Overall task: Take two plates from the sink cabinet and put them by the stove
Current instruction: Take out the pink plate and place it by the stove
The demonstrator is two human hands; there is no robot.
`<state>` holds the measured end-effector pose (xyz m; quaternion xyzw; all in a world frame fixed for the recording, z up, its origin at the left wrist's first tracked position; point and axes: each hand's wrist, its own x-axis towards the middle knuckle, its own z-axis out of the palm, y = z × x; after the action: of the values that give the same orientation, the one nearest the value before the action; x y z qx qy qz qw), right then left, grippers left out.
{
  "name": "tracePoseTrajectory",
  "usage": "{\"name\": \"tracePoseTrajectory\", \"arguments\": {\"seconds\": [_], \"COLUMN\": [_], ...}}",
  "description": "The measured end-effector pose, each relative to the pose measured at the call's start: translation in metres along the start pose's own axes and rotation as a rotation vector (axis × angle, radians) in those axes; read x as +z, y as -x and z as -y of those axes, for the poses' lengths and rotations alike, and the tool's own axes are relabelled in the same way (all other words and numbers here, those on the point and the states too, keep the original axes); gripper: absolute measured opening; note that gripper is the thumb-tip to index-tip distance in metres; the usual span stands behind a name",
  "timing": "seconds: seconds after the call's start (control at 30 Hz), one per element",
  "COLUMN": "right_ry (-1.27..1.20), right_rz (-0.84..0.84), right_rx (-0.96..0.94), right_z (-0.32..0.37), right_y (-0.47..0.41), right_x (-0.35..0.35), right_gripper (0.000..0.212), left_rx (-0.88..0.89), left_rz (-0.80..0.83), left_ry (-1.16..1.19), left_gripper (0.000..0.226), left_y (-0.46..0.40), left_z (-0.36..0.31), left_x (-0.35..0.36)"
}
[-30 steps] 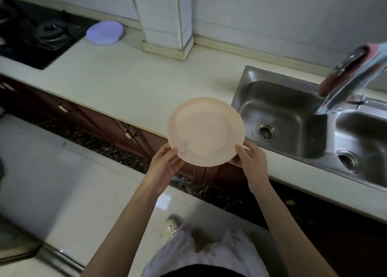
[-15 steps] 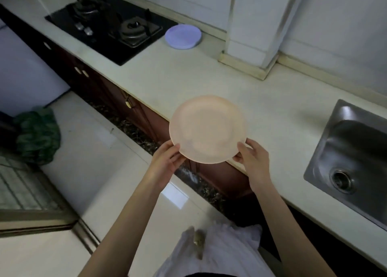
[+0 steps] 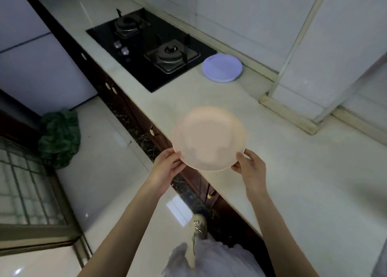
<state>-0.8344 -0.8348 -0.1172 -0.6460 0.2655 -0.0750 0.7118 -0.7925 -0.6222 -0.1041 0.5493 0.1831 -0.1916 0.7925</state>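
I hold a pale pink plate [image 3: 208,137] level over the front edge of the counter, gripped from both sides. My left hand [image 3: 165,170] pinches its near left rim and my right hand [image 3: 250,170] pinches its near right rim. A lilac plate [image 3: 222,67] lies flat on the counter just right of the black gas stove [image 3: 150,46], well beyond the pink plate.
The light counter [image 3: 293,172] runs from the stove toward the lower right, with a white wall column [image 3: 326,67] standing on it. Dark cabinet doors [image 3: 125,109] line its front. A green cloth heap [image 3: 59,136] lies on the tiled floor at left, beside a white appliance [image 3: 31,56].
The view has swung left along the counter: the sink has left the frame and the stove and lilac plate have come closer. Both hands keep the same hold on the pink plate.
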Motion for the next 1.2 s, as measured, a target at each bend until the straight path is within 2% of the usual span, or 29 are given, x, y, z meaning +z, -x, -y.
{"name": "tracePoseTrajectory", "arguments": {"seconds": [0.33,0.53,0.67,0.73,0.87,1.03,1.13,1.2], "right_ry": [0.082,0.116,0.203,0.284,0.357,0.359,0.291,0.262], "right_rz": [-0.061,-0.136,-0.182,-0.205,-0.286,-0.408,-0.47,-0.491], "right_rx": [0.041,0.074,0.082,0.102,0.161,0.21,0.255,0.283], "right_z": [0.017,0.016,0.011,0.007,0.002,-0.008,-0.015,-0.019], "right_y": [-0.101,-0.149,-0.175,-0.188,-0.209,-0.219,-0.222,-0.223], "right_x": [0.058,0.094,0.121,0.136,0.168,0.204,0.222,0.231], "right_gripper": [0.032,0.02,0.01,0.012,0.011,0.014,0.011,0.013], "left_rx": [-0.055,-0.115,-0.136,-0.14,-0.156,-0.153,-0.141,-0.135], "left_rz": [-0.054,-0.118,-0.079,-0.058,-0.029,-0.004,0.031,0.055], "left_ry": [-0.147,-0.26,-0.338,-0.367,-0.421,-0.477,-0.54,-0.547], "left_gripper": [0.016,0.018,0.024,0.024,0.014,0.01,0.015,0.01], "left_y": [-0.121,-0.194,-0.244,-0.268,-0.309,-0.347,-0.365,-0.375], "left_z": [-0.052,-0.074,-0.089,-0.098,-0.116,-0.127,-0.128,-0.13], "left_x": [0.009,0.01,0.001,-0.006,-0.014,-0.026,-0.035,-0.039]}}
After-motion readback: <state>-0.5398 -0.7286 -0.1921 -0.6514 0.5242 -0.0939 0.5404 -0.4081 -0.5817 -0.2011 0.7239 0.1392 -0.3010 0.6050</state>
